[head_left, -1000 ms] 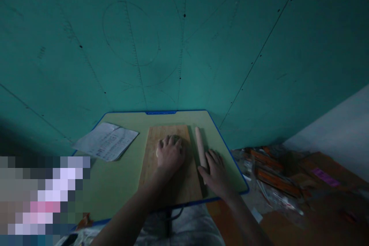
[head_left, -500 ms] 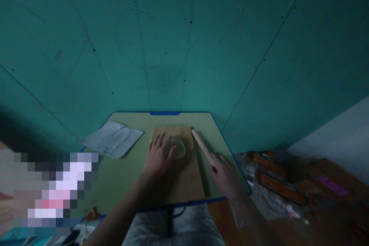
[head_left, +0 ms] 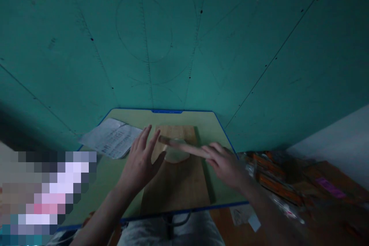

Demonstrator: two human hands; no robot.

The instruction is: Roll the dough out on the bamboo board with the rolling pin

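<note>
Right hand grips rolling pin near one end; likely light, stiff | left hand spread wide | dough looks soft, tearable; best held by edge

1 rolling pin: slim, pale, slants left-far to right-near, crossing over the far part of 1 dough disc. Dough pale, flat, roughly round, on wooden board, toward far end. Pin-dough contact unclear.
</note>
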